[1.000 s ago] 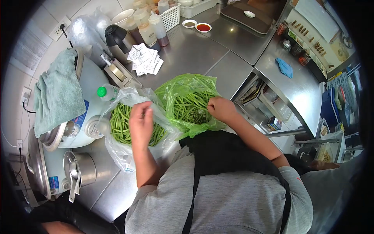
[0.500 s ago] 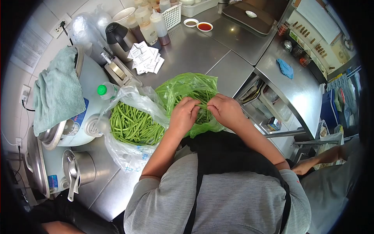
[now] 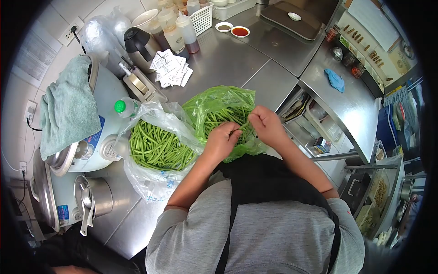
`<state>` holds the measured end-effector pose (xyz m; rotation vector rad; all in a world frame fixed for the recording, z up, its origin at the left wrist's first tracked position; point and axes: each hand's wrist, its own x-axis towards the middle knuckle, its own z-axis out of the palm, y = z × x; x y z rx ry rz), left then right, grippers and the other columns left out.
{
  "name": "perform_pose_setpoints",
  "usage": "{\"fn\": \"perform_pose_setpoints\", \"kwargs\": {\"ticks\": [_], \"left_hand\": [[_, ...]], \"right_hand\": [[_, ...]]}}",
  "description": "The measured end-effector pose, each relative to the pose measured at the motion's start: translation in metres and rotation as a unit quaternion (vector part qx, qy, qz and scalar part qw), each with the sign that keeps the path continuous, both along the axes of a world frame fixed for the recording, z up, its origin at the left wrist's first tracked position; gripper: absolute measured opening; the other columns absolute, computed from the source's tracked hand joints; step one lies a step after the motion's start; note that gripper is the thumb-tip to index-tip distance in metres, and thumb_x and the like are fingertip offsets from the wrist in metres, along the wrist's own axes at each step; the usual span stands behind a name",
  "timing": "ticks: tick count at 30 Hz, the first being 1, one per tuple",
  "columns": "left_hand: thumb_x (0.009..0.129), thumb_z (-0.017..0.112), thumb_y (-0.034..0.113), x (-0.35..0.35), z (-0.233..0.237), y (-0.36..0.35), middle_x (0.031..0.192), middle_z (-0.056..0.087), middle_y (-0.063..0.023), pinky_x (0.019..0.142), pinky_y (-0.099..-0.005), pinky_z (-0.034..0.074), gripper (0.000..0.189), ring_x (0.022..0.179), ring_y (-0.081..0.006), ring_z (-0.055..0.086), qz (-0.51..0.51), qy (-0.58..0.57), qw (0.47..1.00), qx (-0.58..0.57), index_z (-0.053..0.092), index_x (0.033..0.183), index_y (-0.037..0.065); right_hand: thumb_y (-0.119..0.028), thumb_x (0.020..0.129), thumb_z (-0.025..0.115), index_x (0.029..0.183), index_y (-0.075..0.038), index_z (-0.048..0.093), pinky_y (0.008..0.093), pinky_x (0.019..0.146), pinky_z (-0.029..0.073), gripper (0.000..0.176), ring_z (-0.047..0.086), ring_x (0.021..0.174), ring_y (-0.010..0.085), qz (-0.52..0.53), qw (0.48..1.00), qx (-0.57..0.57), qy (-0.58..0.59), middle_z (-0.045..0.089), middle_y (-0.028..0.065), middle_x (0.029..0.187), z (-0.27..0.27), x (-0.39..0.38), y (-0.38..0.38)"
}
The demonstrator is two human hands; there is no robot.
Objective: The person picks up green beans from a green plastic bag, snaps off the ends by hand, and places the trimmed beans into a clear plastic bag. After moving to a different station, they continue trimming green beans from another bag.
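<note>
Long green beans lie in an open green plastic bag (image 3: 194,107) in front of me. My left hand (image 3: 223,139) is closed at the bag's mouth, its fingers pinched on a green bean. Just to its right and slightly higher, my right hand (image 3: 266,124) is also closed, with a bit of green bean (image 3: 247,125) showing at its fingertips. Whether both hands grip the same bean is hard to tell. Left of the green bag, a clear plastic bag (image 3: 150,182) holds a pile of short green bean pieces (image 3: 159,146).
Behind the bags are a tape dispenser (image 3: 141,86), papers (image 3: 171,67), a dark jug (image 3: 140,45) and squeeze bottles (image 3: 186,32). A green-capped bottle (image 3: 127,107), large containers (image 3: 102,123) and a metal pot (image 3: 100,196) stand left. Sauce dishes (image 3: 239,31) lie farther back.
My right hand has moved up and slightly right, and my left hand slightly down and right, so they are farther apart. The other person at the right has left the view.
</note>
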<state>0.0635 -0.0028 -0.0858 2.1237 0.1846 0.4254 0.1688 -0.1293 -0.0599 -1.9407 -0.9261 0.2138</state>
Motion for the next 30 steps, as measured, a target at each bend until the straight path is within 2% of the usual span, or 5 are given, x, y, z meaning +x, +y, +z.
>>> {"fn": "perform_pose_setpoints", "kwargs": {"ticks": [4,8,25,28,30], "left_hand": [[0.082,0.048,0.012,0.001,-0.006,0.006,0.075,0.055,-0.0056,0.051,-0.0228,0.041,0.009,0.056,-0.0117,0.052,0.028,0.011,0.959,-0.283,0.051,0.083,0.003],[0.086,0.042,0.014,0.002,0.0,0.015,0.08,0.055,-0.0059,0.052,-0.0218,0.042,0.01,0.057,-0.0114,0.052,0.04,-0.063,0.864,-0.498,0.047,0.09,0.006],[0.086,0.042,0.015,-0.001,0.001,0.018,0.085,0.054,-0.0109,0.056,-0.0255,0.046,0.012,0.061,-0.0148,0.055,-0.003,-0.155,0.774,-0.613,0.045,0.093,0.006],[0.086,0.042,0.015,-0.002,0.001,0.016,0.084,0.055,-0.0102,0.057,-0.0251,0.045,0.012,0.061,-0.0141,0.054,-0.011,-0.15,0.803,-0.576,0.046,0.092,0.006],[0.086,0.042,0.014,-0.003,0.001,0.01,0.083,0.055,-0.0095,0.058,-0.0246,0.044,0.011,0.061,-0.0131,0.053,-0.018,-0.138,0.841,-0.524,0.047,0.091,0.006]], "right_hand": [[-0.016,0.08,0.047,0.079,0.0,0.053,0.0347,0.06,0.043,0.017,0.056,0.07,0.0274,0.004,0.984,0.071,0.163,0.056,0.0147,0.076,0.0,0.011,0.002],[-0.017,0.08,0.048,0.089,-0.002,0.056,0.0308,0.063,0.044,0.02,0.057,0.072,0.0249,0.048,0.998,-0.018,-0.033,0.058,0.0141,0.08,-0.015,0.01,0.006],[-0.019,0.08,0.048,0.07,-0.004,0.052,0.0237,0.054,0.041,0.018,0.05,0.059,0.0089,0.154,0.894,0.013,0.421,0.053,0.0005,0.064,-0.01,-0.006,0.012],[-0.017,0.078,0.047,0.07,-0.004,0.052,0.0279,0.053,0.042,0.016,0.052,0.056,0.0158,0.152,0.931,0.036,0.33,0.053,0.0046,0.062,-0.019,-0.002,0.014],[-0.017,0.076,0.046,0.069,-0.004,0.051,0.0321,0.055,0.043,0.016,0.053,0.058,0.023,0.1,0.986,-0.048,0.123,0.054,0.0092,0.063,-0.017,-0.001,0.014]]}}
